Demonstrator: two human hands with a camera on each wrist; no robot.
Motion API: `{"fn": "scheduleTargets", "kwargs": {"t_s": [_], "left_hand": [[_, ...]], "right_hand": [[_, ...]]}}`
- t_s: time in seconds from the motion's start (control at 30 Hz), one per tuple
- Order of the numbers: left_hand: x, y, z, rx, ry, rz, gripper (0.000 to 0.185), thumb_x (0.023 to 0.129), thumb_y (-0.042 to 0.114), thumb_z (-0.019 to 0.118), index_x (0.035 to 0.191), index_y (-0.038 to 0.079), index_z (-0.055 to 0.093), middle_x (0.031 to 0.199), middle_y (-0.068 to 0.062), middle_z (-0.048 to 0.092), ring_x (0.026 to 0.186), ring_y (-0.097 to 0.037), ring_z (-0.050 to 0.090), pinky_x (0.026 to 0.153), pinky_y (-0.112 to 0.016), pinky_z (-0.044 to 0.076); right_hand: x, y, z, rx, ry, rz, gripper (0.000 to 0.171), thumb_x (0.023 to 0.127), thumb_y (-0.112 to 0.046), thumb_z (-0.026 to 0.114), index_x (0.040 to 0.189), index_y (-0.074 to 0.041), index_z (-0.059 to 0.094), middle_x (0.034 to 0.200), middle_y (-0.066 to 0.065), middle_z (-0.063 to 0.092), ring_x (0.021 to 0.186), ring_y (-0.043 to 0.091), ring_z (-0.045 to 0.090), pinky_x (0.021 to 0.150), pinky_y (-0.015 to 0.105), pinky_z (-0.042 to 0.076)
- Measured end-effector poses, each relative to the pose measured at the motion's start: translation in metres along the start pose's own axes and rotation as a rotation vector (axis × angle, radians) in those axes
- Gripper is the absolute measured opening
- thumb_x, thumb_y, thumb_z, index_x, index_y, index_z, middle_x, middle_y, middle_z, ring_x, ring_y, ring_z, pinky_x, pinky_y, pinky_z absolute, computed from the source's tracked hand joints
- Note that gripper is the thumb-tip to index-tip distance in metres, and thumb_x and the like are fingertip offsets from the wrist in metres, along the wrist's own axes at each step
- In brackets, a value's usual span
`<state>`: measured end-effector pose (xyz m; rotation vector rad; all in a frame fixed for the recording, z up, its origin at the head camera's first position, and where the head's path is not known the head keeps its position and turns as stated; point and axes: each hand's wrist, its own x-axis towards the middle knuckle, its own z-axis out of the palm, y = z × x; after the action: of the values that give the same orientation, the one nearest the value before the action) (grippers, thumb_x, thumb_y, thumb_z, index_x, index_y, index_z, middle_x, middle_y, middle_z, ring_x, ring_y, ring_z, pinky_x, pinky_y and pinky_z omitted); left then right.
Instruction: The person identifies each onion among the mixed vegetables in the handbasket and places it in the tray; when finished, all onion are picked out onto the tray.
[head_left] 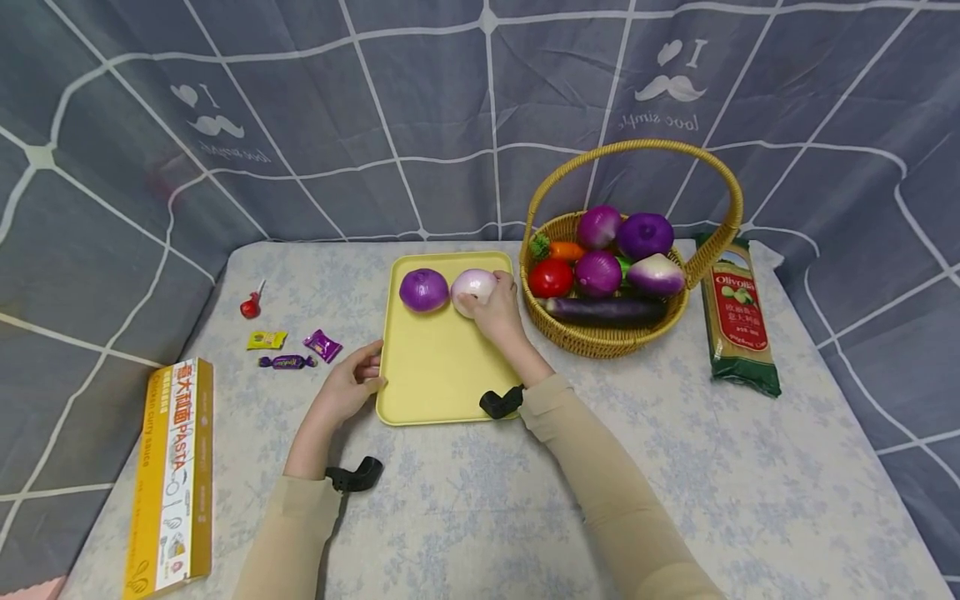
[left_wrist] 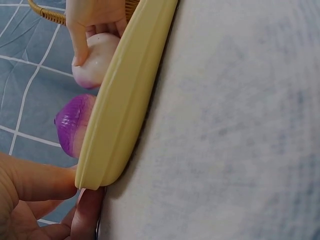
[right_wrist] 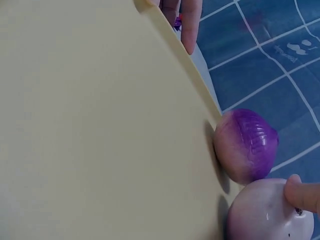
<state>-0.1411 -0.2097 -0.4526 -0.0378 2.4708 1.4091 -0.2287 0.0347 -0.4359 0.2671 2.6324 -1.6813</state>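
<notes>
Nearest, at seven o'clock: pasta box [head_left: 171,479]. Left hand [head_left: 347,390], fingers and thumb pinching the yellow tray [head_left: 442,379] at its nine o'clock rim. Right hand [head_left: 495,312] cupped around the pale onion [head_left: 471,287] at the tray's far edge, just beside the purple onion [head_left: 423,289]. Basket [head_left: 600,337] at two o'clock. Best done slowly: tray steadied, onion set flat, fingers eased off only once settled.

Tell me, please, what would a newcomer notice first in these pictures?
First the yellow tray in the middle of the table, with a purple onion and a pale onion side by side at its far end. The right hand grips the pale onion, while the left hand holds the tray's left edge. To the right stands a wicker basket full of vegetables.
</notes>
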Motion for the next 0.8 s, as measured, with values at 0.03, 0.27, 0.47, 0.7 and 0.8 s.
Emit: {"fn": "scheduleTargets", "kwargs": {"t_s": [0.03,0.27,0.47,0.7,0.8], "left_hand": [[0.0001,0.0005,0.0001,-0.002,0.000,0.004,0.062,0.095,-0.002,0.054,0.153,0.000,0.031,0.133,-0.026,0.050,0.115,-0.032,0.052,0.079,-0.014,0.047],[0.0007,0.0004,0.0023,-0.018,-0.003,0.009,0.062,0.095,-0.003,0.055,0.153,0.000,0.032,0.132,-0.025,0.050,0.114,-0.031,0.051,0.080,-0.013,0.046],[-0.0017,-0.0008,0.0027,-0.015,0.006,-0.016,0.063,0.095,-0.002,0.056,0.153,0.002,0.032,0.133,-0.025,0.050,0.115,-0.033,0.052,0.082,-0.016,0.047],[-0.0012,0.0000,0.0022,-0.005,0.011,-0.024,0.062,0.096,-0.001,0.054,0.154,0.004,0.032,0.134,-0.024,0.050,0.117,-0.031,0.051,0.084,-0.020,0.046],[-0.0011,0.0005,0.0019,-0.003,0.011,-0.028,0.062,0.096,-0.001,0.054,0.154,0.004,0.032,0.134,-0.023,0.050,0.117,-0.031,0.051,0.084,-0.019,0.046]], "right_hand": [[0.0007,0.0004,0.0000,-0.006,0.006,0.000,0.076,0.087,-0.024,0.075,0.143,0.005,0.033,0.141,0.030,0.039,0.130,0.040,0.045,0.112,0.046,0.038],[0.0048,0.0062,0.0013,-0.028,0.034,-0.010,0.078,0.091,-0.027,0.070,0.148,0.005,0.027,0.147,0.030,0.037,0.137,0.040,0.040,0.115,0.046,0.034],[0.0061,0.0068,0.0044,-0.016,0.037,-0.028,0.080,0.091,-0.025,0.071,0.150,0.006,0.026,0.145,0.032,0.039,0.136,0.041,0.040,0.115,0.047,0.034],[0.0041,0.0061,0.0080,-0.046,0.066,-0.035,0.077,0.089,-0.022,0.072,0.149,0.003,0.030,0.141,0.031,0.041,0.131,0.043,0.045,0.111,0.050,0.038],[-0.0009,0.0041,0.0079,-0.071,0.078,-0.057,0.078,0.088,-0.022,0.072,0.149,0.002,0.029,0.141,0.030,0.039,0.130,0.043,0.045,0.111,0.050,0.038]]}}
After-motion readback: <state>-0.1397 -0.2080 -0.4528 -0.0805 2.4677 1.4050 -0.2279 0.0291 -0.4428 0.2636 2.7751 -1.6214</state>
